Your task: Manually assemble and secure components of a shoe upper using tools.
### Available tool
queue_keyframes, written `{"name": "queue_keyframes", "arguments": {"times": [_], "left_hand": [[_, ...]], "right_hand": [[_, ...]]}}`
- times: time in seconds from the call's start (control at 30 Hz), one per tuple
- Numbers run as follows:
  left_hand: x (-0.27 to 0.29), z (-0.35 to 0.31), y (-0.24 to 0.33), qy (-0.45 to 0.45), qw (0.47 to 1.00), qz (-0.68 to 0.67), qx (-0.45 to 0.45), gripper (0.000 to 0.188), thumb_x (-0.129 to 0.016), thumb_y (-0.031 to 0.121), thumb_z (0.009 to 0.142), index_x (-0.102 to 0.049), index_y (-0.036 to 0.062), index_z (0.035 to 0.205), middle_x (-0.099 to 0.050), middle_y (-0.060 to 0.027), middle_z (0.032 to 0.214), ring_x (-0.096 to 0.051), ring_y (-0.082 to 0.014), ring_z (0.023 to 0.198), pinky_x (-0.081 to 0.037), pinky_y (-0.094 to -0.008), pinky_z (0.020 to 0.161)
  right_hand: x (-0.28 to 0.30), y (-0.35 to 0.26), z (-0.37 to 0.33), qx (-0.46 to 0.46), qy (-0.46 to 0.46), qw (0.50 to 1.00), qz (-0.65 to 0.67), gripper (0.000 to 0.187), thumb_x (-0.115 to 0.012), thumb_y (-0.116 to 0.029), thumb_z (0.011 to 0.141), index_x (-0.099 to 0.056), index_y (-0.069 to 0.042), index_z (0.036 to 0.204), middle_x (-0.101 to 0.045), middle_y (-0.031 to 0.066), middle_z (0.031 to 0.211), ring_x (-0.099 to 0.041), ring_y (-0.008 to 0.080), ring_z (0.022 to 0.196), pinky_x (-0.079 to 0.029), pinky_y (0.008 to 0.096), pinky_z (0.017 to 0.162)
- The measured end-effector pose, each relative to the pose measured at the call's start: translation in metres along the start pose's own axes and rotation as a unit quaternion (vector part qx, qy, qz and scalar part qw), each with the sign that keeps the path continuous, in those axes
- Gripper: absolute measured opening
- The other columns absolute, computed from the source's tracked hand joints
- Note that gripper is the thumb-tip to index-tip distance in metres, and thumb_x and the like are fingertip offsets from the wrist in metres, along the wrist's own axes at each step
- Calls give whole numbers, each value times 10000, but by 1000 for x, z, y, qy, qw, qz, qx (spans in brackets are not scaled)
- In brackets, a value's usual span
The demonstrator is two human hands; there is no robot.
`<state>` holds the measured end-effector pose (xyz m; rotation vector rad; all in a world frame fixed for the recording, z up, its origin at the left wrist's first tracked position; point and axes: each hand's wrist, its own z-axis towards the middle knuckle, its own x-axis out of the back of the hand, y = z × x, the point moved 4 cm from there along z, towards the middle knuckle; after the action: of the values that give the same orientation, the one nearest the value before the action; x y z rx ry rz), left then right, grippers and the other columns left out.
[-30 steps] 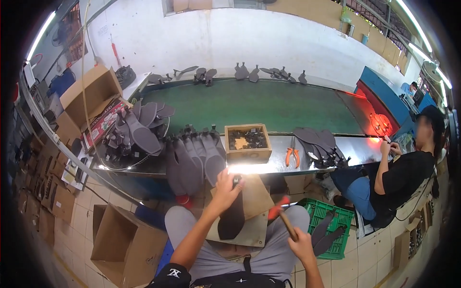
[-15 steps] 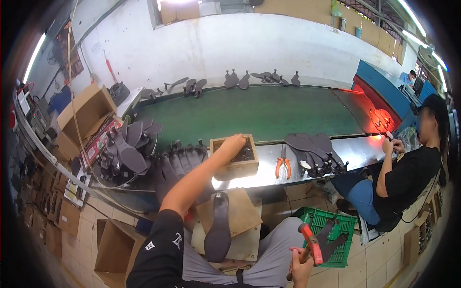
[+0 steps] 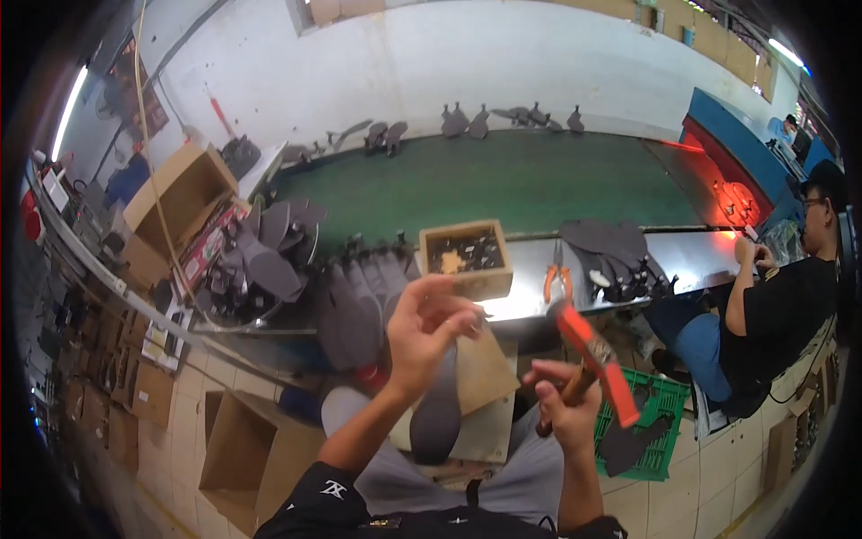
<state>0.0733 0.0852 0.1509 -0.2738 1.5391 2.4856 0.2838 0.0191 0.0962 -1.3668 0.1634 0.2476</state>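
Note:
My left hand (image 3: 422, 337) is raised over the dark grey shoe sole (image 3: 437, 418), its thumb and fingers drawn together. A tiny dark bit seems to show at the fingertips, too small to name. The sole lies lengthwise on a tan board (image 3: 485, 373) over my lap, its upper part partly hidden by my left hand. In my right hand (image 3: 567, 409) is a hammer (image 3: 594, 359), gripped by its wooden handle, its red head tilted up. Just beyond my left hand, a wooden box (image 3: 489, 286) on the metal bench edge holds small black parts and a yellowish piece.
Orange-handled pliers (image 3: 558, 280) lie right of the box, beside stacked soles (image 3: 611, 247). More soles (image 3: 364, 301) lie to the left. Behind runs a green conveyor belt (image 3: 485, 180). A green crate (image 3: 660, 449) stands at right, near a seated person (image 3: 777, 305). Cardboard boxes (image 3: 247, 449) stand left.
My left hand has come out of the wooden box and back toward me, above the sole. My right hand has lifted the hammer up and inward. The view has shifted slightly.

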Motion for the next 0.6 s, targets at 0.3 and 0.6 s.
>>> {"name": "queue_keyframes", "arguments": {"times": [0.3,0.6], "left_hand": [[19,-69,44,-100,984,21,-148,596,-743,-4,846,-396,36,1328,-664,-182,1103,-664,-219,1007,-550,-321,826],[112,-34,-102,-142,890,432,22,347,-773,170,793,-677,18,1090,-692,-145,1054,-648,-307,1013,-497,-379,860]], "right_hand": [[-76,-46,4,125,-159,977,-70,215,-762,-59,845,-666,36,1012,-652,147,1001,-572,83,611,-440,203,473],[-76,26,57,26,-126,972,-195,233,-724,-71,866,-685,43,1065,-698,53,989,-619,96,872,-497,249,762]]}}
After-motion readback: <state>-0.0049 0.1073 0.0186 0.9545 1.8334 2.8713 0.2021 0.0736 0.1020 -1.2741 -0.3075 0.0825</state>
